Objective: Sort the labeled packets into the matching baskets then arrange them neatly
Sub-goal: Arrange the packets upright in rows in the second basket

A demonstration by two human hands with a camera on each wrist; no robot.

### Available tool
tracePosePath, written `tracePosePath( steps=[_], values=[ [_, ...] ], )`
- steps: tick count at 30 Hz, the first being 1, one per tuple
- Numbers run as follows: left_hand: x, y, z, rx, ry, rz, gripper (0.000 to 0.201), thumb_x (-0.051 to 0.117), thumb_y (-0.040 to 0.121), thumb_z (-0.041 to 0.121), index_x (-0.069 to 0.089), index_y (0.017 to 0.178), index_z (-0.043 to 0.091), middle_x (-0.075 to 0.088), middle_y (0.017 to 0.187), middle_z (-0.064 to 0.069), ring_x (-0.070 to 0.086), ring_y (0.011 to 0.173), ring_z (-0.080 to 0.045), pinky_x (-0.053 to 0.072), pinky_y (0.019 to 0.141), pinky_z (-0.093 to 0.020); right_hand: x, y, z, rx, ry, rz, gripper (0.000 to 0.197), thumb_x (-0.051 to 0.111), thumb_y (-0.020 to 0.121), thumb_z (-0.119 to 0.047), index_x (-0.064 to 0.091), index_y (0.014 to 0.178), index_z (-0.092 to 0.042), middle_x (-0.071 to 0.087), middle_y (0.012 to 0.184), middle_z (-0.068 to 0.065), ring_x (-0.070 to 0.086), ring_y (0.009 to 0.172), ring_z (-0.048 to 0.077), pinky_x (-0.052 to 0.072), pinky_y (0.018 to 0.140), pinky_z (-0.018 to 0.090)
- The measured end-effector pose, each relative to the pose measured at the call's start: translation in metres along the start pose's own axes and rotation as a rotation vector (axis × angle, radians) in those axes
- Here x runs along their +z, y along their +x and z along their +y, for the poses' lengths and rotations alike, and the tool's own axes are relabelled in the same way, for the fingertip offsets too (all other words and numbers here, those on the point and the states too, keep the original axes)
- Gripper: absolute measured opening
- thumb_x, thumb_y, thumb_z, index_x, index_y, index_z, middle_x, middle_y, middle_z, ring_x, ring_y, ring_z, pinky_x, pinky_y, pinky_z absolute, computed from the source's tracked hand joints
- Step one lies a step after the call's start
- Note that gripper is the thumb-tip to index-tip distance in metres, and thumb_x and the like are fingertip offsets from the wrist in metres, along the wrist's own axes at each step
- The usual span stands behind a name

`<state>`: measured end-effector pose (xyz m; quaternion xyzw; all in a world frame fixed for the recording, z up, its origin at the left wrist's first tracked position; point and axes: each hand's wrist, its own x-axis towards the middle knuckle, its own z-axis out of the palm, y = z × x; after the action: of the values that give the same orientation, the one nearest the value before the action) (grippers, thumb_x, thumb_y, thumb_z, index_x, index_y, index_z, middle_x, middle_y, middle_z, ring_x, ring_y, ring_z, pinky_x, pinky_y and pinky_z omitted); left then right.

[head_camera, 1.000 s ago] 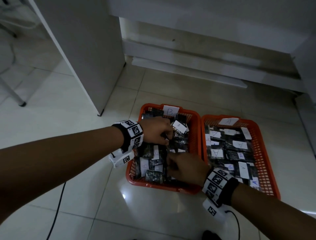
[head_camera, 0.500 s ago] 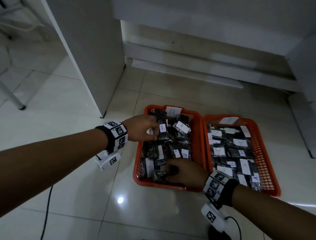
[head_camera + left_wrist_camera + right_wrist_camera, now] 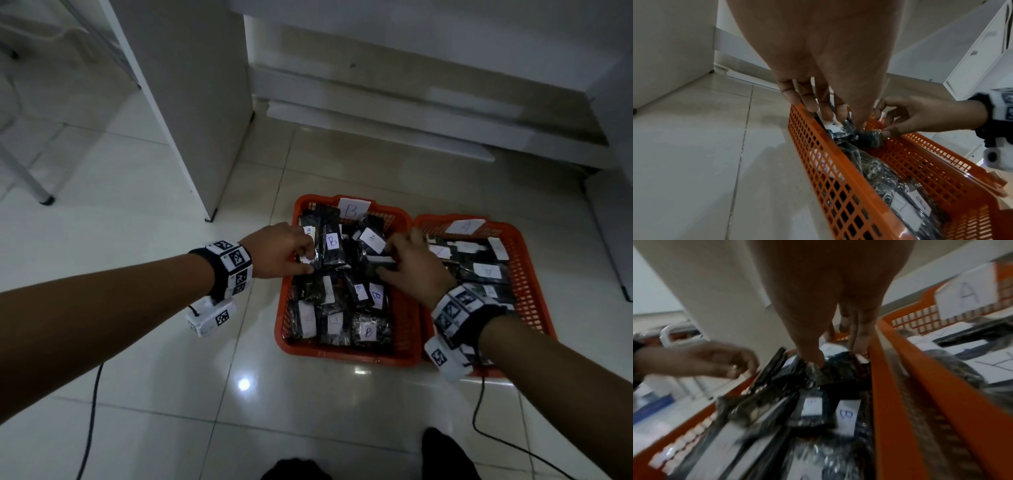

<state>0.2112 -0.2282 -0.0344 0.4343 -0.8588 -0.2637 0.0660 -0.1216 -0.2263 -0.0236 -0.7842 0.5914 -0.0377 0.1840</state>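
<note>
Two orange baskets sit side by side, touching, on the pale tiled floor (image 3: 171, 359). The left basket (image 3: 346, 353) carries a white card with a handwritten "B" (image 3: 352, 208) on its far rim; the right basket (image 3: 534, 291) has a card marked "A" (image 3: 465, 226). Both are filled with dark, shiny plastic packets bearing white paper labels: blue "B" on those in the left basket (image 3: 368, 330), "A" on those in the right (image 3: 486, 271). The left hand (image 3: 281, 251) pinches a labelled packet (image 3: 308, 258) at the left basket's far left side, fingers curled on it. The right hand (image 3: 412, 265) grips a dark packet (image 3: 869, 138) near the wall between the baskets, thumb and fingers closed on it.
</note>
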Motion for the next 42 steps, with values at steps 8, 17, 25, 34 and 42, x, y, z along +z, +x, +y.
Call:
tracePosePath(
  steps=[8, 17, 25, 34, 42],
  values=[
    [0.016, 0.001, 0.007, 0.017, 0.102, -0.055, 0.059, 0.068, 0.074, 0.076, 0.055, 0.109, 0.031, 0.056, 0.107, 0.009, 0.053, 0.096, -0.015, 0.052, 0.080, -0.038, 0.066, -0.031, -0.048, -0.150, -0.071, -0.266, 0.088, 0.077, 0.072, -0.071, 0.050, 0.142, -0.025, 0.044, 0.130, -0.003, 0.054, 0.113, 0.017, 0.056, 0.089, 0.038],
    [0.021, -0.001, 0.016, 0.034, 0.161, -0.063, 0.067, 0.075, 0.069, 0.071, 0.049, 0.115, 0.031, 0.055, 0.110, 0.009, 0.052, 0.096, -0.015, 0.048, 0.078, -0.034, 0.039, -0.017, -0.048, -0.279, -0.065, -0.120, 0.039, 0.062, 0.088, -0.059, 0.063, 0.109, -0.026, 0.064, 0.101, -0.006, 0.063, 0.089, 0.012, 0.055, 0.065, 0.034],
    [0.020, 0.003, 0.017, 0.058, 0.170, -0.108, 0.062, 0.075, 0.074, 0.066, 0.054, 0.117, 0.026, 0.056, 0.110, 0.006, 0.052, 0.094, -0.015, 0.051, 0.079, -0.036, 0.025, -0.007, -0.041, -0.447, 0.149, -0.172, 0.041, 0.058, 0.102, -0.021, 0.061, 0.142, -0.031, 0.074, 0.120, -0.003, 0.068, 0.096, 0.005, 0.058, 0.083, 0.028],
    [0.020, 0.004, 0.017, 0.041, 0.148, -0.144, 0.062, 0.077, 0.076, 0.062, 0.055, 0.120, 0.026, 0.055, 0.113, 0.006, 0.054, 0.096, -0.015, 0.052, 0.078, -0.035, 0.026, -0.020, -0.044, -0.141, 0.598, 0.079, 0.010, 0.060, 0.100, -0.017, 0.064, 0.100, -0.026, 0.068, 0.095, -0.011, 0.066, 0.080, 0.013, 0.056, 0.069, 0.034],
    [0.022, 0.006, 0.016, 0.039, 0.170, -0.163, 0.062, 0.078, 0.074, 0.064, 0.054, 0.120, 0.029, 0.052, 0.113, 0.009, 0.050, 0.095, -0.012, 0.052, 0.078, -0.034, 0.006, -0.001, -0.003, 0.101, 0.498, 0.270, 0.014, 0.061, 0.102, -0.020, 0.051, 0.109, -0.026, 0.066, 0.101, 0.001, 0.067, 0.079, 0.014, 0.050, 0.060, 0.017]
  ],
)
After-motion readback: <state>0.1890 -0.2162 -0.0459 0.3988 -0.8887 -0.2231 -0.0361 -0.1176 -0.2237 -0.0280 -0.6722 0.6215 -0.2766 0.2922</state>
